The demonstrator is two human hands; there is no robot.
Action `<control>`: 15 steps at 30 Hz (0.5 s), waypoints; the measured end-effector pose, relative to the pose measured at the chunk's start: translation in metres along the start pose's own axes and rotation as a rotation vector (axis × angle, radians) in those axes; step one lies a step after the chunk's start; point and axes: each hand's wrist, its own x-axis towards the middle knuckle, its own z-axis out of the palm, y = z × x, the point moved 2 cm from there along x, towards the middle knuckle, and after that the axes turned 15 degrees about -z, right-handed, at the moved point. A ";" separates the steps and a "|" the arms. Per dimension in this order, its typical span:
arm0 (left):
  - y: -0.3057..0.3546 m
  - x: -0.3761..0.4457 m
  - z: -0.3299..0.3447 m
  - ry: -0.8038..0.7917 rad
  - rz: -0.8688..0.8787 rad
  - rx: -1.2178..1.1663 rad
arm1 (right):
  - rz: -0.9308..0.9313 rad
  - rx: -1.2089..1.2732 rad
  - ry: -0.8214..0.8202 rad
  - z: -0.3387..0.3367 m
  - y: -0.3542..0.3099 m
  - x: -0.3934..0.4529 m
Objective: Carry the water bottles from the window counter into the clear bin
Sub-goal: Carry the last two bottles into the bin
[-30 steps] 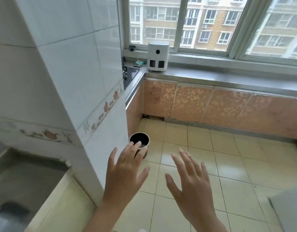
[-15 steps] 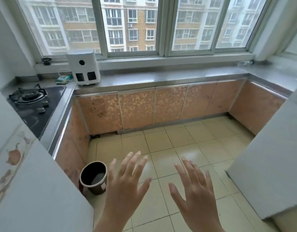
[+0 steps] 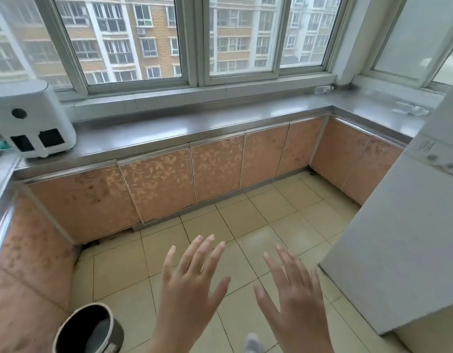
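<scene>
Two clear water bottles lie on their sides far off at the right. One bottle (image 3: 323, 89) rests on the window ledge in the corner. The other bottle (image 3: 410, 109) lies on the steel window counter (image 3: 184, 128), half behind the white fridge. My left hand (image 3: 192, 284) and my right hand (image 3: 294, 294) are raised over the tiled floor, fingers spread, holding nothing, well short of the counter. No clear bin is in view.
A white appliance (image 3: 33, 121) stands on the counter at the left. A dark waste bin (image 3: 89, 329) sits on the floor at the lower left. A white fridge (image 3: 409, 225) fills the right side. Cabinets with a leaf pattern (image 3: 215, 169) run under the counter.
The view has swung right and moved closer to the window counter. The right corner with the bottles has come into sight. Both hands stay open and raised.
</scene>
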 end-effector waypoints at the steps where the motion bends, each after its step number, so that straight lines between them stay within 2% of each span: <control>1: 0.003 0.017 0.011 0.005 0.001 0.007 | -0.001 -0.002 0.008 0.007 0.012 0.015; 11: 0.054 0.188 0.108 -0.009 -0.020 0.004 | -0.034 0.004 0.012 0.037 0.144 0.172; 15: 0.070 0.249 0.143 0.001 0.019 -0.002 | 0.019 0.004 0.055 0.040 0.188 0.225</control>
